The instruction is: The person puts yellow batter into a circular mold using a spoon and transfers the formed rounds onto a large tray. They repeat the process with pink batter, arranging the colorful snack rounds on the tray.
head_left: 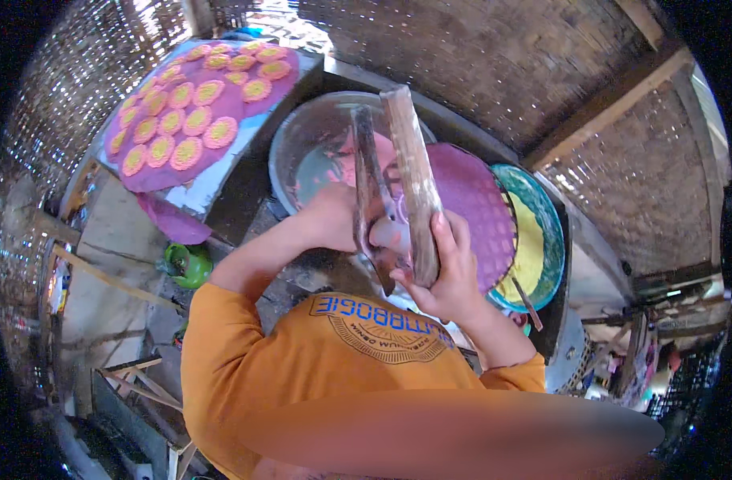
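Note:
My left hand (pixel 328 218) grips a dark, narrow wooden stick (pixel 368 172) that points up and away from me. My right hand (pixel 452 274) is closed around a wider pale wooden paddle (pixel 410 156), held right beside the stick. A pinkish lump (pixel 388 234) shows between the two tools near my hands; what it is cannot be told. Just behind the paddle lies a round purple sheet (pixel 472 204). Both sleeves and my shirt are orange.
A metal bowl (pixel 302 132) with pink batter stands behind my hands. A green-rimmed bowl (pixel 552 232) of yellow batter sits at the right. At the far left a tray (pixel 214 180) carries a purple sheet with several yellow-orange rounds (pixel 186 120). A green container (pixel 187 265) stands lower left. Woven walls surround.

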Motion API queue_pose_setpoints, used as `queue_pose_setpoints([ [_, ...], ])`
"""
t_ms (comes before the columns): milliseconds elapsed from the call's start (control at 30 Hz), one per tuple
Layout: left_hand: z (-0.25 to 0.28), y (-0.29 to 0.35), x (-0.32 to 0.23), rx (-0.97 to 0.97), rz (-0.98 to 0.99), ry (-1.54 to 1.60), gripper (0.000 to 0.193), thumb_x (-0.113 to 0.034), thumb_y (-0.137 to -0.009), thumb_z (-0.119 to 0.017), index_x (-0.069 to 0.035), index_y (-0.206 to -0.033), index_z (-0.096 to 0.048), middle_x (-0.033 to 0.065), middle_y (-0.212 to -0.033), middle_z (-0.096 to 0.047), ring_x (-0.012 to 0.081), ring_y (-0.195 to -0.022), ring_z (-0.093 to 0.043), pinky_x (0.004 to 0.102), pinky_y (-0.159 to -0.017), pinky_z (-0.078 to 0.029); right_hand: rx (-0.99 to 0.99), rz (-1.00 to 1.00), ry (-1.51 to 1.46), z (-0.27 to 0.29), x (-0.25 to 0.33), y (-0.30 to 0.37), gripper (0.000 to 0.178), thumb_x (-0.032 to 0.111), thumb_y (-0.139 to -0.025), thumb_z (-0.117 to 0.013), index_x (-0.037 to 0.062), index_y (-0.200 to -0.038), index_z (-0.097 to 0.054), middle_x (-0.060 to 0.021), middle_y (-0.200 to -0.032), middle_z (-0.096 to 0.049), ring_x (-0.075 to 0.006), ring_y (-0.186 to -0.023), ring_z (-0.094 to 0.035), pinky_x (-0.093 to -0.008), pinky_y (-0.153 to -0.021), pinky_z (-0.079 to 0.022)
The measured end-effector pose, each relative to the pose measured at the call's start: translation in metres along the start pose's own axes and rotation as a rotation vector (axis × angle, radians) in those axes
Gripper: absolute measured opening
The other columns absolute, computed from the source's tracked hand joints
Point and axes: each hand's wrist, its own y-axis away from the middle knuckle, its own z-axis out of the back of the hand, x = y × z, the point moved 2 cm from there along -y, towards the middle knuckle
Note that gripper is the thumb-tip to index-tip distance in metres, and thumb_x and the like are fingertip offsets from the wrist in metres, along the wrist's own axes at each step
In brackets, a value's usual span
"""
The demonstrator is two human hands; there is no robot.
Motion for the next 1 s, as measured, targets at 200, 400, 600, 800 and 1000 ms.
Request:
queue_pose_setpoints([
  [200, -0.027, -0.029, -0.003, -0.110, -0.018, 0.233, 0.049, -0.051, -0.060, -0.067, -0.009, -0.083, -0.062, 0.0128, -0.076, -0.063, 0.0278, -0.075, -0.063, 0.0364, -0.066, -0.049, 0.107, -0.119, 0.007, 0.024, -0.023, -0.001, 0.096, 0.032, -0.062, -0.077, 0.0130, -0.138, -0.022, -0.0231, -0.123, -0.035, -0.0404, -0.107, -0.046, -0.0448, -0.085, -0.044],
  [400, -0.069, -0.058, 0.019, -0.079, 0.129, 0.867, 0.077, -0.018, -0.043, -0.085, -0.004, -0.113, -0.053, 0.0080, -0.112, -0.056, 0.0206, -0.105, -0.051, 0.0363, -0.096, -0.037, 0.300, -0.734, -1.121, 0.041, -0.078, 0.026, 0.101, 0.047, -0.057, -0.074, 0.0006, -0.133, -0.027, -0.0164, -0.123, -0.040, -0.0238, -0.110, -0.041, -0.0339, -0.092, -0.032],
  [600, -0.059, -0.092, 0.042, 0.018, -0.039, 1.172, 0.095, -0.016, -0.052, -0.080, -0.009, -0.131, -0.028, 0.0104, -0.124, -0.044, 0.0225, -0.112, -0.047, 0.0348, -0.093, -0.039, 0.465, -0.923, -1.407, 0.045, -0.083, 0.029, 0.078, 0.045, -0.058, -0.070, 0.0009, -0.117, -0.044, -0.0092, -0.095, -0.053, -0.0157, -0.080, -0.051, -0.0255, -0.064, -0.042],
  [800, 0.012, -0.102, 0.045, -0.540, 0.074, 1.734, 0.065, -0.033, -0.079, -0.063, -0.009, -0.128, -0.029, 0.0125, -0.121, -0.046, 0.0292, -0.108, -0.049, 0.0450, -0.092, -0.041, 0.450, -0.649, -0.958, 0.011, -0.105, -0.024, 0.101, 0.025, -0.058, -0.079, -0.0025, -0.134, -0.018, -0.0180, -0.126, -0.039, -0.0248, -0.116, -0.042, -0.0323, -0.095, -0.036],
  [1000, 0.038, -0.105, 0.094, -0.545, 0.321, 1.650, 0.040, -0.028, -0.076, -0.065, -0.003, -0.102, -0.048, 0.0094, -0.087, -0.056, 0.0251, -0.078, -0.061, 0.0404, -0.071, -0.052, 0.441, -0.535, -0.784, -0.031, -0.108, -0.070, 0.112, 0.026, -0.057, -0.077, 0.0001, -0.138, -0.004, -0.0181, -0.135, -0.030, -0.0262, -0.125, -0.031, -0.0355, -0.104, -0.024],
])
